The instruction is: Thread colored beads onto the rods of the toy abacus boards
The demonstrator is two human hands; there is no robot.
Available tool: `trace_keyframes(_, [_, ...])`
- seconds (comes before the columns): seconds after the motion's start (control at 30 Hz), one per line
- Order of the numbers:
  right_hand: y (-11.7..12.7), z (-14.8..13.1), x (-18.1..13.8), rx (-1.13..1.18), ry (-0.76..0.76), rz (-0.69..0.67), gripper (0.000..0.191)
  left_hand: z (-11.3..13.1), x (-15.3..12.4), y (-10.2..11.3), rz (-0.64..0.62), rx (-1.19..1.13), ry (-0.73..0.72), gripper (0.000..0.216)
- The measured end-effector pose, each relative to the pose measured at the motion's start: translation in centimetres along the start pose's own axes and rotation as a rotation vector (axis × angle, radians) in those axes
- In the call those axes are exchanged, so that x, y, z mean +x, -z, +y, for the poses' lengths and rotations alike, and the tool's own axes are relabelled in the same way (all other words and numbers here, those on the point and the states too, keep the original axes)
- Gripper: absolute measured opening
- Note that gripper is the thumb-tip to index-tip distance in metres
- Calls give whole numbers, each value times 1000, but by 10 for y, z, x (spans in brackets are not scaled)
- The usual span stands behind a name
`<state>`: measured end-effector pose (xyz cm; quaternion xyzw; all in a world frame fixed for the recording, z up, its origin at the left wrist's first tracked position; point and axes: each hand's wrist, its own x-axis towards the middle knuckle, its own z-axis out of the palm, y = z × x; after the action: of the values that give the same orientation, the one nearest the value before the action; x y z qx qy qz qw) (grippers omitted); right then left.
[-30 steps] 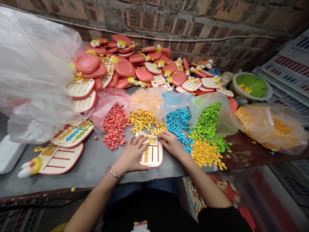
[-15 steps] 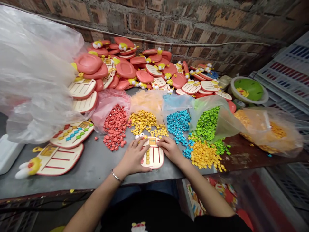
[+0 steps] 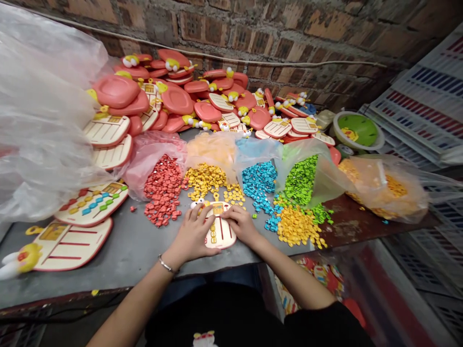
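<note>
Both my hands hold a small cream toy board (image 3: 220,232) with red lines, lying on the grey table near its front edge. My left hand (image 3: 191,236) grips its left side, and my right hand (image 3: 240,224) rests across its upper right edge. Yellow beads sit in a column on the board, partly hidden by my fingers. Just beyond my hands lie loose yellow beads (image 3: 204,179), with red beads (image 3: 162,193) to the left and blue beads (image 3: 258,183) to the right. Green beads (image 3: 302,180) and a second yellow pile (image 3: 296,225) lie further right.
Larger cream boards (image 3: 92,205) lie at left, below a clear plastic sheet (image 3: 43,120). A heap of pink-red trays (image 3: 177,99) fills the back against a brick wall (image 3: 253,29). A green bowl (image 3: 356,131), a bead-filled bag (image 3: 383,185) and white crates (image 3: 423,96) stand right.
The whole scene has shifted left in view as my head turned. My hands have drawn closer together on the small board, and my right hand now lies further across it.
</note>
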<state>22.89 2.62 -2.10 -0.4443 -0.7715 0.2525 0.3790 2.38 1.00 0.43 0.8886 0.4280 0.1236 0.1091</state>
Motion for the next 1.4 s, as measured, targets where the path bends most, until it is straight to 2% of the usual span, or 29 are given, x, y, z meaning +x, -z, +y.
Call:
trace_keyframes(0.07, [0,-1,3,32,27,-25,19,0,0,0,5,4,0,89])
trace_keyframes(0.13, [5,-3,6,87,63,-118,19,-1,-1,-1,12,2,7,90])
trace_keyframes(0.2, [18,-4,7,164,75,-264,14,-2,-2,-2,18,5,11,91])
trace_keyframes(0.27, [36,-3,5,187,34,-285,15,-3,-2,-3,23,13,4,93])
trace_keyframes(0.33, [57,4,2,49,-38,-131,17,-4,-3,-2,23,14,-7,94])
trace_keyframes(0.4, [74,17,-2,-230,-93,12,17,-4,-3,-1,18,8,-10,92])
trace_keyframes(0.47, [84,32,-5,-498,-115,15,17,-3,-3,0,15,-3,-8,88])
trace_keyframes(0.53, [88,45,-7,-631,-114,-33,19,-3,-4,0,16,-19,-9,84])
trace_keyframes(0.67, [87,55,-4,-621,-97,-9,24,-2,-5,-1,18,-46,-69,71])
trace_keyframes(0.83, [80,49,2,-647,-132,-97,17,4,-5,2,-35,-58,-184,32])
trace_keyframes(0.9, [79,46,3,-616,-131,-88,18,5,-4,4,-44,-67,-209,26])
trace_keyframes(0.97, [78,41,4,-509,-126,-23,19,6,-4,6,-34,-83,-205,34])
trace_keyframes(1.03, [75,33,5,-345,-128,35,20,5,-4,6,-11,-95,-167,51])
trace_keyframes(1.13, [60,23,11,-161,-104,32,21,3,-3,4,5,-78,-93,74])
trace_keyframes(1.3, [27,21,23,-204,1,-26,20,-1,-3,-1,-23,-48,-54,83])
trace_keyframes(1.4, [21,22,23,-252,29,-30,22,-2,-3,-2,-29,-41,-49,85])
